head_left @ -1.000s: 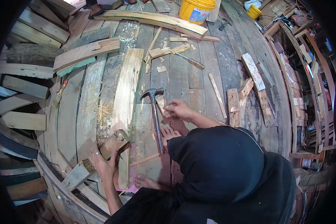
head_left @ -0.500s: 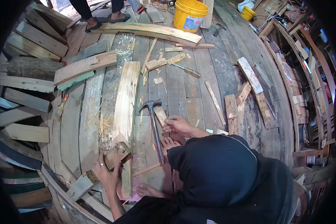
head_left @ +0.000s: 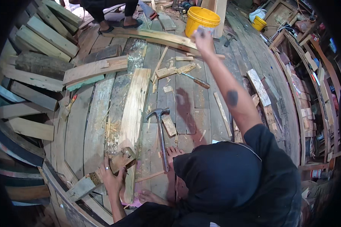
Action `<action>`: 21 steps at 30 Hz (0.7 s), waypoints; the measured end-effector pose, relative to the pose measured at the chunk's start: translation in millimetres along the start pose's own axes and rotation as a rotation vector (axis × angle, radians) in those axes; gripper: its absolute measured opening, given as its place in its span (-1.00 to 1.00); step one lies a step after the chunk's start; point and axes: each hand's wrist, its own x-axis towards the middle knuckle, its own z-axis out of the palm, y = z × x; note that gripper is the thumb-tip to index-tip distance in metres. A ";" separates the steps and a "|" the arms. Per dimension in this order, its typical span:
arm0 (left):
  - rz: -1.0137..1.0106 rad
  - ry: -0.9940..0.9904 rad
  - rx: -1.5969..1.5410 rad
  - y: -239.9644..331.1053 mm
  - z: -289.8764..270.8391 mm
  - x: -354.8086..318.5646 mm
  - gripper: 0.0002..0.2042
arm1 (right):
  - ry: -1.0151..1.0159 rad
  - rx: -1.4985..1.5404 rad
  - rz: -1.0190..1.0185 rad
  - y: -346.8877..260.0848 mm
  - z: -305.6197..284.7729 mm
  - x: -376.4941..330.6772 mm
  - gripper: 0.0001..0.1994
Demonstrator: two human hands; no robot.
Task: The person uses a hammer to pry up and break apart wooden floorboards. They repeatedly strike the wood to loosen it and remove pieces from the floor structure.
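Note:
My left hand (head_left: 113, 179), with a ring on one finger, grips the near side of a short wooden block (head_left: 121, 159), thumb and fingers apart around its edge. That block lies across the near end of a long pale plank (head_left: 134, 106). My right arm is stretched far forward, and my right hand (head_left: 204, 41) is in front of the yellow bucket (head_left: 201, 22). Its fingers are smeared by motion, so whether it holds anything is unclear. A claw hammer (head_left: 161, 132) rests beside the plank, its handle toward my foot. Right of its head lies a small wood piece (head_left: 169, 125).
A chisel-like tool (head_left: 195, 80) lies among wood scraps ahead. Stacked timber (head_left: 41, 75) fills the left side. Another person's feet (head_left: 130, 23) stand beyond a long beam (head_left: 159, 36). Wood offcuts (head_left: 258, 87) lie on the right, near cluttered shelving (head_left: 291, 75).
My right hand has gone from beside the hammer and small wood piece forward to the bucket, the arm now extended. My left hand stays at the block. The whole view has shifted slightly.

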 end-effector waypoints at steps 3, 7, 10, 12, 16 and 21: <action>-0.037 -0.051 0.013 -4.4 -1.4 1.8 -0.17 | -0.513 -0.013 0.311 -7.7 1.9 -145.5 -0.53; 0.010 -0.035 0.037 -6.0 -3.5 5.6 -0.21 | -0.957 -0.026 0.175 -36.0 -17.4 -304.8 -0.53; -0.040 -0.055 0.066 -1.8 -4.2 4.7 -0.25 | -1.178 -0.156 -0.120 -56.0 -40.4 -355.8 -0.52; -0.013 -0.013 0.066 0.8 -3.6 3.9 -0.29 | -1.264 -0.237 -0.318 -63.1 -52.5 -365.8 -0.49; -0.033 0.017 -0.020 -5.0 -2.0 4.9 -0.38 | -1.295 -0.212 -0.481 -66.9 -65.3 -369.6 -0.40; -0.033 0.025 -0.135 -17.5 -1.3 -0.2 -0.48 | -1.299 -0.218 -0.616 -75.2 -59.3 -377.2 -0.54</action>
